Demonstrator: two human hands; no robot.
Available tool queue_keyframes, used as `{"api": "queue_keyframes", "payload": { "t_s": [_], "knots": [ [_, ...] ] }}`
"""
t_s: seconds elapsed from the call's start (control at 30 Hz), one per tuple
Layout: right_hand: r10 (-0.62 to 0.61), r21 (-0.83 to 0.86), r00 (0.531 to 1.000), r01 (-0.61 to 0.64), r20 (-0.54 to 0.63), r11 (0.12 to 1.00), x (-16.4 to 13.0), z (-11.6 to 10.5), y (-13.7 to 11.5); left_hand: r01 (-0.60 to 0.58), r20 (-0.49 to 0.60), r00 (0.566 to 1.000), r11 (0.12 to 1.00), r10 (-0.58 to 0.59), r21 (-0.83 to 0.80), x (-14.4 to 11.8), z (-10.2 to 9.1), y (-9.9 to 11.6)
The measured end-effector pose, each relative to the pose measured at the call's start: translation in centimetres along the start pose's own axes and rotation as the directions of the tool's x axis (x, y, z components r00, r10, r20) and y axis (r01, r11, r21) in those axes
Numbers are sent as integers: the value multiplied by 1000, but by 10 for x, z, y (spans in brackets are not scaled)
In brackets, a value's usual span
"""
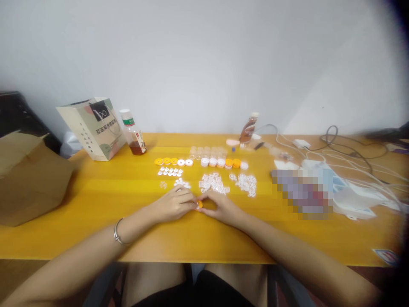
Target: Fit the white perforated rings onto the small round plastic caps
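My left hand and my right hand meet at the middle of the yellow table, fingertips pinching a small orange round cap between them. Just beyond my hands lie piles of small white plastic parts and another pile. Farther back runs a row of orange and white discs and a row of white and orange caps. A silver bracelet sits on my left wrist.
A paper gift bag and a bottle with brown liquid stand at the back left. A brown cardboard box lies at the left edge. Another bottle, white cables and chargers crowd the right.
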State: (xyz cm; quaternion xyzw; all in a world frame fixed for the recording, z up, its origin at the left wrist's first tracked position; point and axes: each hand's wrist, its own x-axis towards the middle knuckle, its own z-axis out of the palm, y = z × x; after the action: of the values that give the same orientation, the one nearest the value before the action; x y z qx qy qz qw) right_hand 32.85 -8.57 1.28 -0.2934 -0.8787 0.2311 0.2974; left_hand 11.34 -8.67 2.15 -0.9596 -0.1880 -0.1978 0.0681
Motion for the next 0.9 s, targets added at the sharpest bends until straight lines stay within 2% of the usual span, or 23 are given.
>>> {"api": "queue_keyframes", "payload": {
  "t_s": [0.13, 0.47, 0.77, 0.9],
  "knots": [
    [9, 5, 1000, -9, 5, 1000, 0, 0, 0, 4, -14, 1000, 1000, -5, -28, -2, -1, -2],
    [3, -9, 1000, -3, -12, 1000, -2, 1, 3, -25, 69, 997, 991, 34, -128, -1, -7, 1],
    [-21, -8, 1000, 21, -12, 1000, -1, 2, 2, -64, 117, 991, 997, 67, -32, -2, -6, 0],
    [-26, 0, 999, 26, -24, 1000, -2, 3, 2, -72, 81, 994, 996, 76, -49, -3, -6, 0]
  ]
}}
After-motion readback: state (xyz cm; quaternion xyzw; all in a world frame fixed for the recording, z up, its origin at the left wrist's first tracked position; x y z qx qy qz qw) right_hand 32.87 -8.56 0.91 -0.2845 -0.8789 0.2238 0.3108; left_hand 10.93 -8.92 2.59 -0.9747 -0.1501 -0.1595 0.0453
